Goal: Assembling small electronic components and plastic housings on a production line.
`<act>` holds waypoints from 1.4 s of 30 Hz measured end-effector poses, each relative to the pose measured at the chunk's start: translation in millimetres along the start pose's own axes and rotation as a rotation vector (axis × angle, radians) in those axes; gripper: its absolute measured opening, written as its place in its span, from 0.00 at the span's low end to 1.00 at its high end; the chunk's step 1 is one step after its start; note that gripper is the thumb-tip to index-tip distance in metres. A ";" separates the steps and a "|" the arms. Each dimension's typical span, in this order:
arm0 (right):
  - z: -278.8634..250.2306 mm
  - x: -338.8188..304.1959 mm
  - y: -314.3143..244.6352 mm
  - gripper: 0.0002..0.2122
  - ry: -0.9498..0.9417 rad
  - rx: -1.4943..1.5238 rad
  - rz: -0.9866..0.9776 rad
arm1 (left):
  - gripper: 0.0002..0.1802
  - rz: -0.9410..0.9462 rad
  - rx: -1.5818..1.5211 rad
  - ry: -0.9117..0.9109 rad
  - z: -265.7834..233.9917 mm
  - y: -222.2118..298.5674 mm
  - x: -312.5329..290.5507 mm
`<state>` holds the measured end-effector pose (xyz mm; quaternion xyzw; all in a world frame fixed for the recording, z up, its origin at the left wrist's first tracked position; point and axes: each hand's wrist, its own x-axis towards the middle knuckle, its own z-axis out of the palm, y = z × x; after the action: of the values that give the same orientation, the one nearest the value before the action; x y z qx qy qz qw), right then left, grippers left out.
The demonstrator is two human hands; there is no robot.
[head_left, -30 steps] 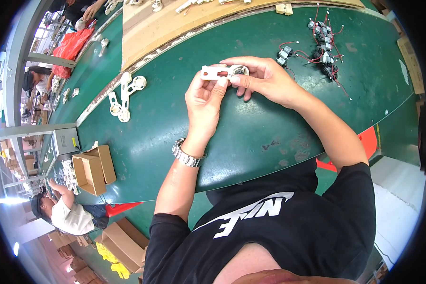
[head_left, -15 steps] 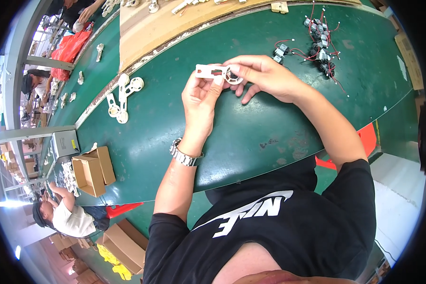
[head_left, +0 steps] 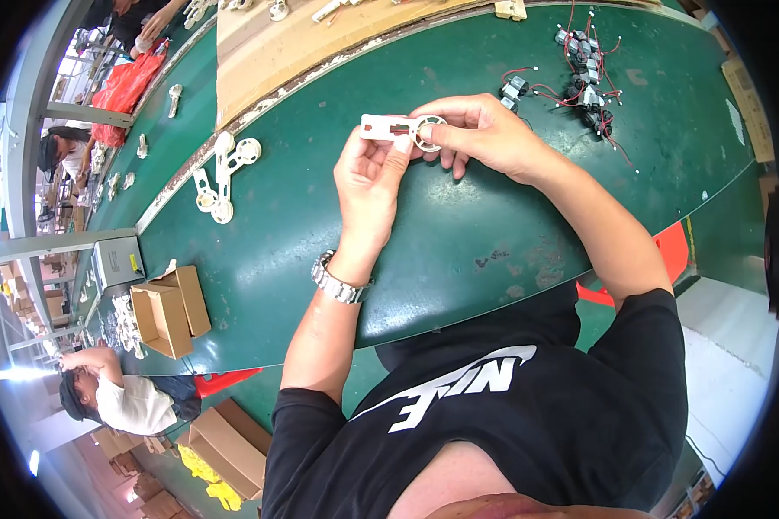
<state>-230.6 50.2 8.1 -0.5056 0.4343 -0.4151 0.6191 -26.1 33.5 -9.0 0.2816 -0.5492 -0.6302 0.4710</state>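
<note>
Between my two hands is a white plastic housing (head_left: 381, 127) with a flat handle and a round ring at its right end. My left hand (head_left: 368, 173) is closed on the handle, thumb on top beside a slot in which something red shows. Fingers of my right hand (head_left: 489, 138) pinch the ring, the thumb pressing over its opening. What sits inside the ring is mostly covered. On the green table (head_left: 459, 251) to the left lie several similar white housings (head_left: 225, 173), crossed over each other. Small motors (head_left: 587, 78) with red and black wires lie in a loose cluster at the far right.
An open cardboard box (head_left: 164, 316) stands at the table's left end. Beyond the far edge runs a conveyor (head_left: 199, 78) with white parts and a cardboard sheet (head_left: 277, 43). Other people work at the left, one in a white shirt (head_left: 134, 405). A red stool (head_left: 671, 255) is at my right.
My right thumb has shifted onto the ring's opening and my right fingers have curled in closer. Parts on the conveyor have drifted slightly left. At the left, the person in white has moved an arm.
</note>
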 end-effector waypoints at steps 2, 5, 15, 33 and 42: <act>2.7 -0.1 -1.5 0.17 -0.013 0.025 -0.019 | 0.11 0.004 0.006 0.016 -0.5 3.1 -0.9; 2.8 0.1 0.0 0.16 -0.025 -0.013 -0.038 | 0.10 0.002 0.011 0.024 1.0 2.4 -0.6; 8.3 2.2 3.1 0.13 0.023 -0.370 -0.078 | 0.13 0.003 0.015 0.011 -1.7 0.8 0.5; -39.4 133.2 -84.5 0.37 0.293 -0.147 -0.075 | 0.24 -0.096 1.998 0.778 -160.7 32.7 2.8; -68.0 -31.4 -53.3 0.17 0.053 -1.282 -0.355 | 0.16 0.478 1.546 0.633 -105.1 49.1 22.0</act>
<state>-308.4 54.3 56.9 -0.8272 0.5205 -0.1824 0.1070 70.8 -28.9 16.6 0.5617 -0.7109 0.1437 0.3981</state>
